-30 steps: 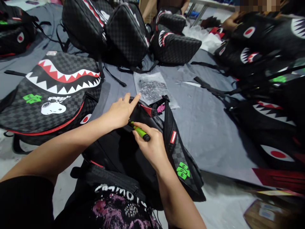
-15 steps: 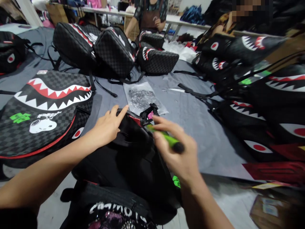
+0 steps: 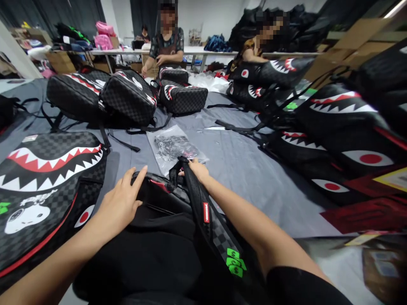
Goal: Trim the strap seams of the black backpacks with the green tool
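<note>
A black backpack [image 3: 152, 254] lies in front of me with its back side up, a checkered strap [image 3: 206, 212] with a red label and green patches along its right. My left hand [image 3: 122, 197] rests at the backpack's top edge, forefinger stretched along the rim and fingers apart. At the upper end of the strap, my right hand [image 3: 197, 170] is closed around something partly hidden by the strap. Just beyond lies a clear plastic bag [image 3: 174, 146] of small dark items. The green-handled tool is out of sight.
A checkered shark-mouth backpack [image 3: 63, 169] lies at the left. More stand along the back of the grey-covered table [image 3: 254, 186], and others are piled at the right [image 3: 343, 127]. Two people [image 3: 167, 44] work beyond the table.
The view has tilted up. My right hand has moved forward to the strap's upper end, and the green-handled tool no longer shows. The strap now stands raised across the backpack.
</note>
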`<act>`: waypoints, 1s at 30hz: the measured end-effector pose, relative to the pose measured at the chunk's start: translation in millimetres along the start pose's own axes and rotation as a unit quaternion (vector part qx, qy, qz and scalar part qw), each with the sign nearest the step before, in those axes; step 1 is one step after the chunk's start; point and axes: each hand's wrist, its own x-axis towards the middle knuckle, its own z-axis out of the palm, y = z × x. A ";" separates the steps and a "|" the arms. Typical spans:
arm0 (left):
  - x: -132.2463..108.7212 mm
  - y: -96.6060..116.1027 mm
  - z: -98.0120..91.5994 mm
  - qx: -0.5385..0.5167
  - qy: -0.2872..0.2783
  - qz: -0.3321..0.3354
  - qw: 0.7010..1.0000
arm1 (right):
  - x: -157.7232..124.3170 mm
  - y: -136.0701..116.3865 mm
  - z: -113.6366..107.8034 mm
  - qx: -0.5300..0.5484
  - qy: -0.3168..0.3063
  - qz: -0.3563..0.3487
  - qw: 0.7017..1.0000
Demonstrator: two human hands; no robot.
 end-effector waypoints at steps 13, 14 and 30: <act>-2.7 -0.8 0.4 -0.009 0.009 -0.004 1.000 | 20.9 50.4 -2.4 0.102 0.034 0.127 0.986; -2.7 -1.0 0.2 -0.015 0.010 -0.003 1.000 | 20.3 51.6 -4.0 0.111 0.032 0.137 0.984; -21.9 3.0 -7.2 -0.062 0.042 -0.004 0.997 | -163.6 -13.1 -71.3 0.117 0.439 -0.331 0.827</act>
